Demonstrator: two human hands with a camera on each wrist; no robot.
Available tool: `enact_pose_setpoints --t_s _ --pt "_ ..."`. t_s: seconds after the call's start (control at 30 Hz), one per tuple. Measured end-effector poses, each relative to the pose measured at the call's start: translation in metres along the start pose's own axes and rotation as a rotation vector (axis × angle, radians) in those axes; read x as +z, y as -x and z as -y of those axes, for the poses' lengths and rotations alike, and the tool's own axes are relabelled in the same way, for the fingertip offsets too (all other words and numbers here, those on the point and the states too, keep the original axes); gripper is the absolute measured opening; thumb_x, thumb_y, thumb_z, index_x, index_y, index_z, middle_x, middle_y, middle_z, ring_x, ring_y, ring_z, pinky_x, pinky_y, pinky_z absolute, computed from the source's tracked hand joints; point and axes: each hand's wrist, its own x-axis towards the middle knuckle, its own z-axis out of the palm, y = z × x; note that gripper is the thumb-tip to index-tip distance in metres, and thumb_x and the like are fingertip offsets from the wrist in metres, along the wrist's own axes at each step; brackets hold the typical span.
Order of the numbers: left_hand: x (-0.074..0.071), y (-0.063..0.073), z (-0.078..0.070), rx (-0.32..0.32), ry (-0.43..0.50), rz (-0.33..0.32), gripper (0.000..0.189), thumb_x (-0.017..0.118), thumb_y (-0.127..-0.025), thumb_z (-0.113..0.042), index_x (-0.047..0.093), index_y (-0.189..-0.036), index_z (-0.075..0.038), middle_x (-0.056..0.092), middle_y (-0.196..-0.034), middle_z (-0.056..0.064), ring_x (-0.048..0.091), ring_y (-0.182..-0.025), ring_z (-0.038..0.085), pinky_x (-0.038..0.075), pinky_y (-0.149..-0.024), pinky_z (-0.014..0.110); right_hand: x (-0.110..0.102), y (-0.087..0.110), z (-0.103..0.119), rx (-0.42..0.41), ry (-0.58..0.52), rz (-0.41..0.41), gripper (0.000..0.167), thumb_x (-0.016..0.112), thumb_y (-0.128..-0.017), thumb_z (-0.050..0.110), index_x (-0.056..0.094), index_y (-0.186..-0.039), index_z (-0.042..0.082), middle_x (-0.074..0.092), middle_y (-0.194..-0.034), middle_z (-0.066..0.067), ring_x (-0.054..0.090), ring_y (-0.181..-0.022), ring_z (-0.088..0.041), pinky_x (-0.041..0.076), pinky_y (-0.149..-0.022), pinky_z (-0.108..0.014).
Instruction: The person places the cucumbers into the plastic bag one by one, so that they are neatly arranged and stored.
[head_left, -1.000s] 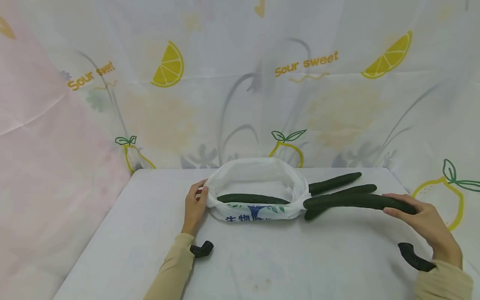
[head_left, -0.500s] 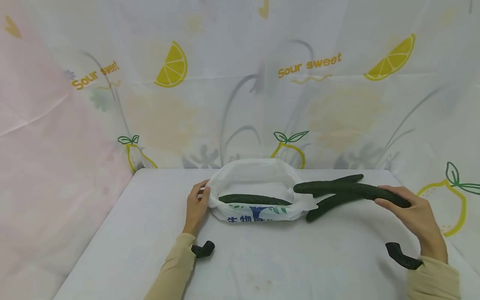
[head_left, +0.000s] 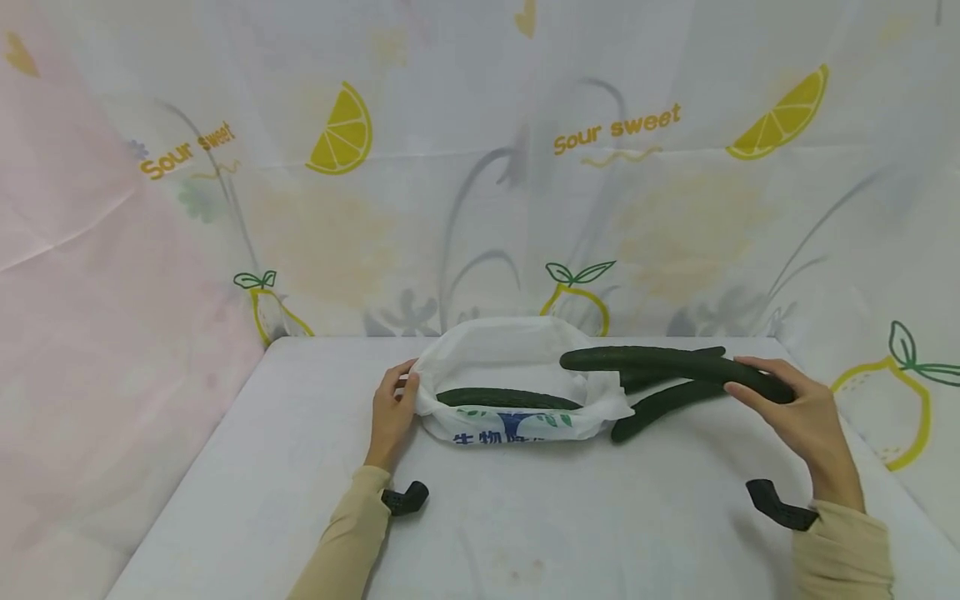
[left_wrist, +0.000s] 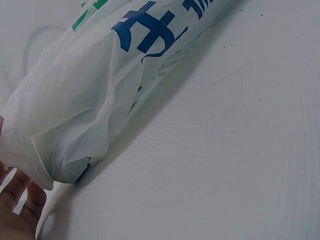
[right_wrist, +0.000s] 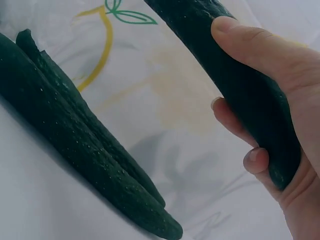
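Observation:
In the head view my right hand (head_left: 798,408) grips a long dark green cucumber (head_left: 667,361) by its right end. The cucumber's far end hangs over the right side of a white plastic bag (head_left: 517,425). My left hand (head_left: 393,408) pinches the left rim of this bag, whose mouth stands wide; in the left wrist view the fingers (left_wrist: 32,202) are at the bag's edge. Inside the bag another cucumber (head_left: 510,398) lies along the front. The right wrist view has my thumb and fingers wrapped round the held cucumber (right_wrist: 250,95), above two lying ones.
Two more cucumbers, one nearer (head_left: 652,412) and one farther back (head_left: 708,352), lie on the white table (head_left: 525,517) right of the bag, partly behind the held one. A lemon-printed curtain (head_left: 465,167) rises behind the table.
My right hand has carried the cucumber left and upward, so its tip has moved from beside the bag to over the bag's right side. The left hand stays at the rim.

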Motion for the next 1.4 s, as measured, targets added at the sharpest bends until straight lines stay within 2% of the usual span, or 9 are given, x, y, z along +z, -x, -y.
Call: enact_pose_setpoints --t_s 0.23,0.37,0.63,0.87,1.03,1.13,1.3,1.4 --pt "0.000 -0.001 0.000 0.009 0.005 -0.007 0.030 0.053 -0.097 -0.022 0.060 -0.124 -0.011 0.061 -0.120 0.008 0.056 -0.094 0.017 0.045 -0.072 0.020 0.011 -0.004 0.007 -0.036 -0.034 -0.013 0.044 0.076 -0.081 0.024 0.063 -0.122 0.019 0.059 -0.081 0.022 0.052 -0.070 0.005 0.040 -0.062 -0.010" --pt "0.000 -0.002 0.001 -0.003 0.003 -0.003 0.030 0.053 -0.097 -0.022 0.060 -0.124 -0.012 0.061 -0.121 0.008 0.057 -0.094 0.017 0.045 -0.072 0.020 0.017 -0.005 0.010 -0.055 -0.043 -0.026 0.043 0.075 -0.081 0.023 0.064 -0.122 0.017 0.059 -0.081 0.018 0.053 -0.068 0.004 0.042 -0.061 -0.010" --pt "0.000 -0.003 0.001 0.013 -0.006 -0.003 0.031 0.053 -0.097 -0.023 0.060 -0.125 -0.011 0.061 -0.122 0.009 0.058 -0.096 0.021 0.045 -0.073 0.021 0.027 -0.006 0.014 0.028 -0.033 0.011 0.048 0.076 -0.080 0.032 0.062 -0.125 0.023 0.059 -0.094 0.018 0.054 -0.075 0.004 0.042 -0.064 -0.011" --pt "0.000 -0.002 0.001 0.005 0.005 0.002 0.030 0.054 -0.097 -0.022 0.060 -0.125 -0.011 0.061 -0.121 0.010 0.057 -0.095 0.022 0.044 -0.073 0.020 0.038 -0.006 0.023 -0.035 -0.011 0.017 0.044 0.075 -0.080 0.035 0.063 -0.121 0.024 0.056 -0.105 0.027 0.051 -0.093 0.010 0.040 -0.070 -0.006" --pt "0.000 -0.001 0.001 0.006 0.009 -0.001 0.030 0.054 -0.097 -0.021 0.060 -0.125 -0.011 0.061 -0.120 0.010 0.057 -0.096 0.022 0.045 -0.073 0.021 0.046 -0.006 0.031 -0.073 0.012 0.000 0.044 0.076 -0.079 0.036 0.065 -0.120 0.024 0.057 -0.103 0.028 0.049 -0.094 0.015 0.039 -0.071 -0.004" --pt "0.001 -0.002 0.002 -0.001 0.010 0.009 0.030 0.053 -0.097 -0.021 0.060 -0.125 -0.012 0.061 -0.120 0.009 0.057 -0.097 0.021 0.045 -0.075 0.023 0.049 -0.007 0.038 -0.079 0.030 0.008 0.045 0.076 -0.079 0.038 0.065 -0.120 0.025 0.062 -0.109 0.018 0.047 -0.095 0.018 0.039 -0.072 -0.005" --pt "0.001 -0.002 0.002 -0.012 0.014 0.016 0.030 0.053 -0.097 -0.022 0.060 -0.125 -0.013 0.061 -0.120 0.007 0.057 -0.097 0.018 0.045 -0.076 0.023 0.057 -0.006 0.047 -0.098 0.072 0.030 0.047 0.074 -0.080 0.042 0.064 -0.122 0.024 0.064 -0.122 -0.010 0.053 -0.106 0.002 0.037 -0.076 -0.007" --pt "-0.001 0.000 0.001 -0.009 0.013 0.012 0.030 0.053 -0.097 -0.022 0.060 -0.124 -0.013 0.061 -0.121 0.008 0.057 -0.096 0.018 0.045 -0.075 0.022 0.063 -0.006 0.050 -0.123 0.081 0.028 0.048 0.074 -0.080 0.042 0.064 -0.122 0.022 0.065 -0.122 -0.007 0.053 -0.107 0.001 0.036 -0.077 -0.006"
